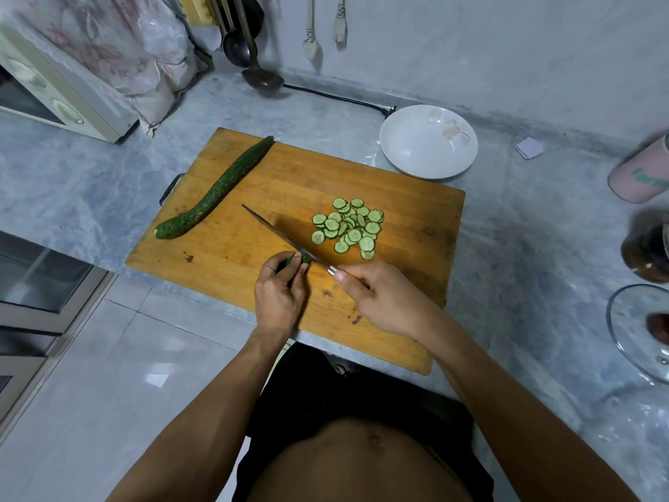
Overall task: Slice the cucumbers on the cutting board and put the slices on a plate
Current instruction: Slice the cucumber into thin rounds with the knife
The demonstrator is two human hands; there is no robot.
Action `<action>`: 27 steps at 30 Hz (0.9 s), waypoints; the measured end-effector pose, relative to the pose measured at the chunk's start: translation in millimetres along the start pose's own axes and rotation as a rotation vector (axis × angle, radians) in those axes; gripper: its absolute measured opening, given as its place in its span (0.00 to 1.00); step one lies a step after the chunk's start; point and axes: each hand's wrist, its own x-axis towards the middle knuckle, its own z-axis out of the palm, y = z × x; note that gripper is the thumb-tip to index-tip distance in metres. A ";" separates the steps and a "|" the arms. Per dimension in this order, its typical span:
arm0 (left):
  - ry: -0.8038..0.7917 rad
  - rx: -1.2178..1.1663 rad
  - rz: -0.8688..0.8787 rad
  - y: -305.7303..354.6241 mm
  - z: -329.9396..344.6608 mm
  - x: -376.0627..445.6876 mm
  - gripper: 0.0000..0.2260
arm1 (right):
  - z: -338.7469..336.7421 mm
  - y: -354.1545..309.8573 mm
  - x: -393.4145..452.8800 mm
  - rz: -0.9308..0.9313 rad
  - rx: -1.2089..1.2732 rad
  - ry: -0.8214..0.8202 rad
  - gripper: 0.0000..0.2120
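A wooden cutting board (398, 219) lies on the grey counter. On its far left a whole dark green cucumber (217, 190) lies at a slant. A heap of several pale green slices (349, 226) sits right of the board's middle. My left hand (280, 288) pinches a short cucumber stub (306, 258) near the board's front. My right hand (383, 298) grips the handle of a knife (275, 231), whose blade rests against the stub and points to the far left. A white plate (429, 146) with a faint flower print stands beyond the board's far right corner, with nothing on it.
A microwave (54, 96) stands at the far left. Ladles (253, 63) hang on the back wall, and a black cable (336, 97) runs behind the plate. At the right edge are a pink cup (642, 172), a dark jar (648, 251) and a glass lid (640, 331).
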 end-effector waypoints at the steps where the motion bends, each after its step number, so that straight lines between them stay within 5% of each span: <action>1: 0.000 0.000 -0.001 -0.5 0.3 0.3 0.09 | -1.3 0.4 2.0 0.000 0.003 -0.005 0.20; 27: 0.044 -0.057 -0.052 3.4 -0.9 0.6 0.07 | 4.3 0.0 2.9 -0.029 -0.031 0.045 0.18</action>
